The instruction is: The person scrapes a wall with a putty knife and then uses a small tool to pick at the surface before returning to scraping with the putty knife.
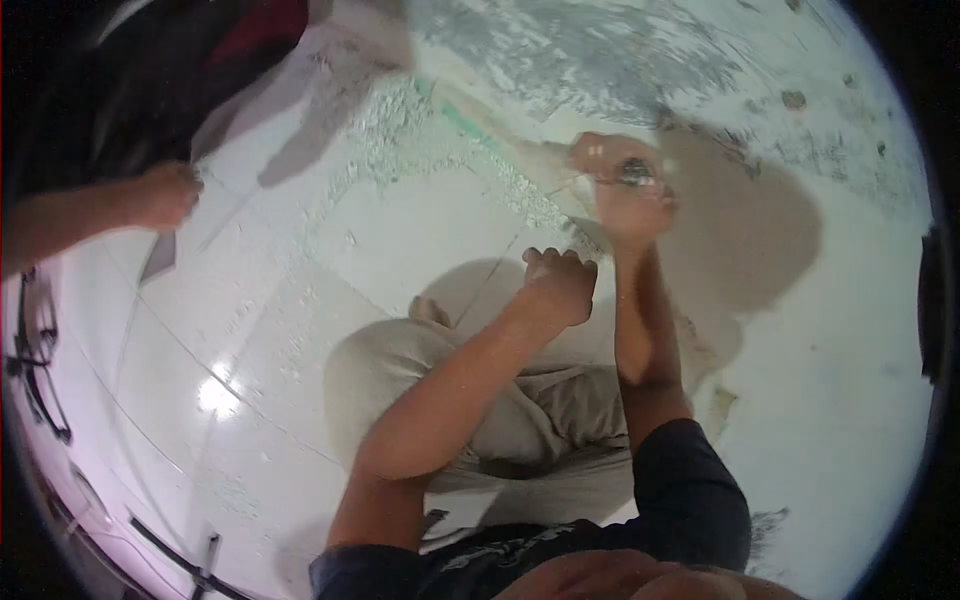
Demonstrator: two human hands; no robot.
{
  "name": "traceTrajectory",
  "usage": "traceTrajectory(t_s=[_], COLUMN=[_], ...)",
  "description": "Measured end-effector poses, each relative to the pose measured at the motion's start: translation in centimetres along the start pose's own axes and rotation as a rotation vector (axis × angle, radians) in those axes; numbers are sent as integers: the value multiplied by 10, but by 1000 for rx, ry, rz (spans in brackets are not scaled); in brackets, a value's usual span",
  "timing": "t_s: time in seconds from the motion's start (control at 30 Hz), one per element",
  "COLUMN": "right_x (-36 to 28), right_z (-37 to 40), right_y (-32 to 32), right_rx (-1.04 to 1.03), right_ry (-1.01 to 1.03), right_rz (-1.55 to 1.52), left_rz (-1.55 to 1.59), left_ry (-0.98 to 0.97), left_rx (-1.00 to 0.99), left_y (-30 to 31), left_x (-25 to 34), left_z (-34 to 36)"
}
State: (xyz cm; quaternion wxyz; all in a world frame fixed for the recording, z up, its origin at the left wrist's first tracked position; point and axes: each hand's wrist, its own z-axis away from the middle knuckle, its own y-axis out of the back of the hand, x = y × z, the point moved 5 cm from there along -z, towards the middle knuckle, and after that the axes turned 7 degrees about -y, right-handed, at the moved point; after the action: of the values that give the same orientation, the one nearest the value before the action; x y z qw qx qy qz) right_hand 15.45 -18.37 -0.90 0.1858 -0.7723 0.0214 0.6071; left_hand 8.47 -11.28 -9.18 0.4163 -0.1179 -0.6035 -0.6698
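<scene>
Low over my lap, my left hand [560, 285] is closed with its fingers curled. What it holds, if anything, is hidden. My right hand [635, 205] is raised against the scraped wall [580, 50] and smeared by motion. Its fingers look wrapped round something with a small dark, shiny part [636, 172], whose kind I cannot make out. Below it, whitish flakes [530, 200] lie along the foot of the wall, close to a greenish strip [465, 122].
On the left, another person's hand [165, 197] grips a flat-bladed scraper [158, 258]. White floor tiles [400, 225] carry scattered chips and dust. My bent knee [385, 370] rests on the floor. Dark thin-framed objects [45, 400] stand at the left edge.
</scene>
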Motion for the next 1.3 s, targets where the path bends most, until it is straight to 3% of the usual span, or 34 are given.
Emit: traceTrajectory(t_s=[0.03, 0.07, 0.13, 0.27, 0.33, 0.37, 0.43, 0.53, 0.57, 0.63, 0.7, 0.8, 0.83, 0.9, 1.07, 1.13, 1.17, 1.3], right_x=[-2, -18, -43, -89, -73, -45, -15, -1, -30, -30, -18, -28, -24, -11, -32, -6, -9, 19], right_z=[-7, -18, -25, -21, -30, -56, -62, -61, -43, -22, -31, -16, -15, -32, -9, -42, -41, -52], right_y=[9, 14, 22, -30, -27, 0, 24, 17, -14, -20, -25, -50, -47, -48, -61, -39, -30, -23], right_rx=[-31, -432, -357, -636, -733, -516, -297, -368, -681, -620, -612, -779, -668, -625, -741, -689, -780, -693], right_ry=[4, 143, 213, 394, 435, 441, 410, 259, 364, 630, 607, 653, 784, 670, 738, 607, 554, 634], right_rz=[-100, -53, -220, -19, 36, 185, 338, 34, 123, 212, 315, 456, 507, 614, 576, 505, 585, 577], left_rz=[3, 43, -19, -51, 1, -28, -28, -59, -66, -70, -42, -59, -26, 9, 16, -45, -44, 1], left_ry=[12, 18, 17, 22, 59, 60, 63, 84, 96, 102, 76, 102, 105, 81, 123, 95, 85, 100], left_rx=[-3, 15, 2, -47, -5, -14, -40, -3, -20, -97, -78, -24, -31, -64, -45, -25, -23, -44], left_y=[-1, -2, -5, -8, -9, -6, -8, 2, 0, -6, -8, -4, -3, -11, -9, -8, -6, -4], left_x=[-1, -2, -3, -3, -5, -7, -5, -18, -22, -12, -11, -18, -19, -8, -15, -11, -7, -16], left_z=[-1, 0, -2, -3, -5, -3, 2, -1, -5, -3, -2, -7, -5, 0, 0, 1, 1, 2])
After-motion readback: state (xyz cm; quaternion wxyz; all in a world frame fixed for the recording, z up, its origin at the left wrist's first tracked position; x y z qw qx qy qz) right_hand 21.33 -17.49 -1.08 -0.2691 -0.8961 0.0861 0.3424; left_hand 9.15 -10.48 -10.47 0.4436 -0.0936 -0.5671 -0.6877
